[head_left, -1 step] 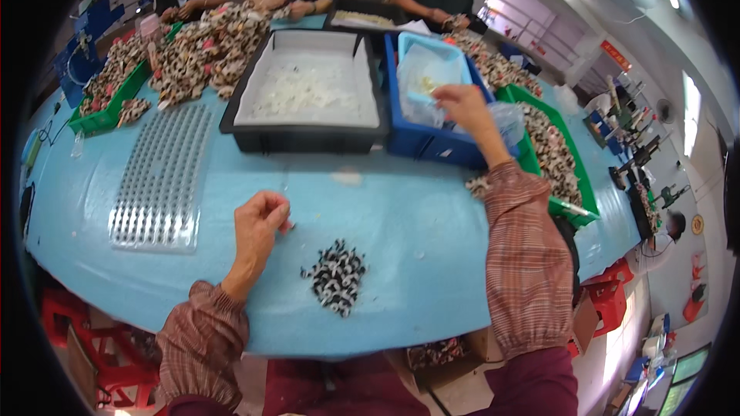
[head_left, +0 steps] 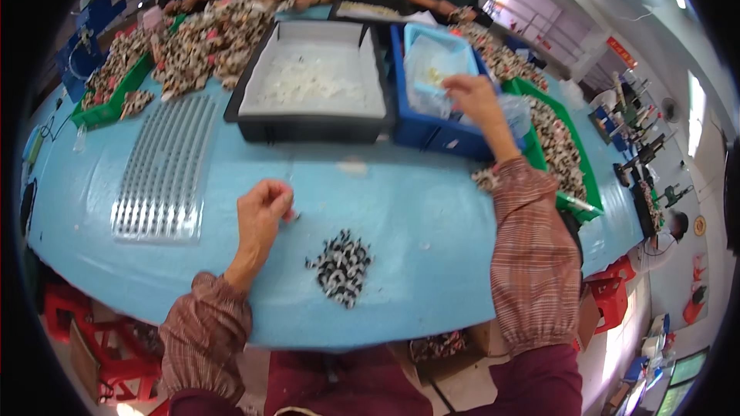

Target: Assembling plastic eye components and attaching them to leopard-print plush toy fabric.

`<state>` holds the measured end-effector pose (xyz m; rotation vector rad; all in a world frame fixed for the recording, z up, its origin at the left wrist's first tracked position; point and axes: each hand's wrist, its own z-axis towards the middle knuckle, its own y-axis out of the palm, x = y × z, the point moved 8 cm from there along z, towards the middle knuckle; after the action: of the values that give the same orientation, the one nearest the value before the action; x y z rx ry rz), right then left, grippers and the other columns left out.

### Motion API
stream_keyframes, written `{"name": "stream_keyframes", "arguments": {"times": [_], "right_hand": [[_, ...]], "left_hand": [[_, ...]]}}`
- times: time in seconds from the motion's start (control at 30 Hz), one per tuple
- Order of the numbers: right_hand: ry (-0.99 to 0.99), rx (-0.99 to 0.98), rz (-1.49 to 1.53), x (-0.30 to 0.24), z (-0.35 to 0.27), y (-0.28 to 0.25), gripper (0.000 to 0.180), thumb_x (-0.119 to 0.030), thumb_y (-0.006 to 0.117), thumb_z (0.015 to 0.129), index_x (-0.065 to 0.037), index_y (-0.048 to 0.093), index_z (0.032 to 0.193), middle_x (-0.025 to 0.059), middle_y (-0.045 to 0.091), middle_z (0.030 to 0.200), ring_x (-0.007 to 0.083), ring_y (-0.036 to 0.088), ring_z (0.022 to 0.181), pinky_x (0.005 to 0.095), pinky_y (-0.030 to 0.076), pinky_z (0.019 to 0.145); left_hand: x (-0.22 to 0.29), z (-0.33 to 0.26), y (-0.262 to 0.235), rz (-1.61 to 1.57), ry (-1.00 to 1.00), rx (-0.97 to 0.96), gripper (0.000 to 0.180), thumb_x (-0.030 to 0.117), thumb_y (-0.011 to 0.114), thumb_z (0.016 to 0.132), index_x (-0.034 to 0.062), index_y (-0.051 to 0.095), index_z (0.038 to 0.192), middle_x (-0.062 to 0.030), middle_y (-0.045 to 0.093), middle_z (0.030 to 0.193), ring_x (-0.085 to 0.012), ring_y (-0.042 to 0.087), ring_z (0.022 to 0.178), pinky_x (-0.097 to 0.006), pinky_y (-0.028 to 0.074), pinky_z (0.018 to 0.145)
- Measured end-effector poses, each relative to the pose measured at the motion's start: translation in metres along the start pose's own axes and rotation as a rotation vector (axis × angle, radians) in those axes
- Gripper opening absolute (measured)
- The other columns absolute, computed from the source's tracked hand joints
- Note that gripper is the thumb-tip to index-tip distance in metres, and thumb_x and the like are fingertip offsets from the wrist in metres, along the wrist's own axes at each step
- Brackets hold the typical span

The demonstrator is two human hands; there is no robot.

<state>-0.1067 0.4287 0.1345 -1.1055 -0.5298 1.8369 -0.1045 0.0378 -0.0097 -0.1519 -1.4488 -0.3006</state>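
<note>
While a small dark bit [head_left: 297, 216] is showing at the fingertips of the left hand [head_left: 260, 212], that thumb and forefinger are pressing together, seemingly clamping it, near the pile of black-and-white pieces [head_left: 341, 268] on the desk [head_left: 420, 200]. The right hand [head_left: 474, 98] is reaching over the light-blue tray [head_left: 443, 34] inside the blue bin [head_left: 433, 137], close to some pale bits [head_left: 433, 75]; its fingers are bunching up, but I can't tell if they're gripping anything. Honestly, not much is changing from the frame before: the view is shifting a touch and both hands are keeping their spots, so I'm reading it as the same reach going on. Edge-wise, the bin's wall is sitting under that forearm, a green crate [head_left: 582, 206] is crowding the plaid sleeve [head_left: 536, 262], and blue surface is showing between the pile and the black tray [head_left: 308, 129].
</note>
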Motion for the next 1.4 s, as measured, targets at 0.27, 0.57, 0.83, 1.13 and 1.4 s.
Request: {"name": "stream_keyframes", "arguments": {"times": [0.27, 0.57, 0.83, 1.13, 1.4], "right_hand": [[0.237, -0.38, 0.521, -0.122, -0.105, 0.057, 0.012, -0.002, 0.057, 0.085, -0.001, 0.065, 0.093, 0.0031, 0.066, 0.084, 0.0087, 0.062, 0.074, 0.0211, 0.05, 0.064], [0.505, -0.265, 0.499, -0.096, -0.197, 0.077, 0.013, -0.004, 0.058, 0.085, 0.0, 0.066, 0.096, 0.0054, 0.067, 0.083, 0.009, 0.062, 0.07, 0.0213, 0.049, 0.06], [0.627, 0.042, 0.217, -0.016, -0.219, -0.016, 0.012, -0.004, 0.058, 0.083, 0.002, 0.065, 0.089, 0.0074, 0.067, 0.073, 0.0102, 0.063, 0.061, 0.022, 0.049, 0.052], [0.477, 0.332, 0.129, 0.002, -0.16, -0.094, 0.01, -0.001, 0.056, 0.083, 0.003, 0.065, 0.085, 0.0086, 0.066, 0.074, 0.0105, 0.063, 0.062, 0.0222, 0.048, 0.052], [0.18, -0.212, -0.196, -0.031, -0.038, -0.066, 0.011, -0.001, 0.059, 0.076, 0.0, 0.067, 0.084, 0.007, 0.068, 0.077, 0.0142, 0.064, 0.071, 0.0282, 0.051, 0.066]], "left_hand": [[0.033, 0.004, -0.026, -0.02, 0.115, 0.065, 0.006, 0.002, 0.063, 0.082, 0.0003, 0.066, 0.086, -0.0009, 0.061, 0.071, -0.008, 0.055, 0.061, -0.021, 0.044, 0.053], [0.035, 0.009, -0.023, -0.084, 0.124, 0.044, 0.007, 0.005, 0.062, 0.084, 0.0004, 0.067, 0.086, -0.0024, 0.061, 0.071, -0.0087, 0.056, 0.061, -0.021, 0.044, 0.053], [0.024, 0.007, -0.033, -0.034, 0.136, 0.071, 0.008, 0.008, 0.063, 0.085, 0.001, 0.066, 0.086, -0.0018, 0.061, 0.073, -0.0083, 0.055, 0.06, -0.021, 0.044, 0.052], [0.014, 0.014, -0.032, 0.052, 0.066, 0.055, 0.007, 0.007, 0.06, 0.086, 0.001, 0.064, 0.086, -0.001, 0.059, 0.073, -0.0078, 0.054, 0.06, -0.021, 0.043, 0.052], [-0.001, 0.002, -0.039, 0.129, 0.065, 0.041, 0.007, 0.007, 0.061, 0.084, 0.0004, 0.063, 0.084, -0.0002, 0.058, 0.07, -0.0072, 0.053, 0.058, -0.021, 0.043, 0.05]]}}
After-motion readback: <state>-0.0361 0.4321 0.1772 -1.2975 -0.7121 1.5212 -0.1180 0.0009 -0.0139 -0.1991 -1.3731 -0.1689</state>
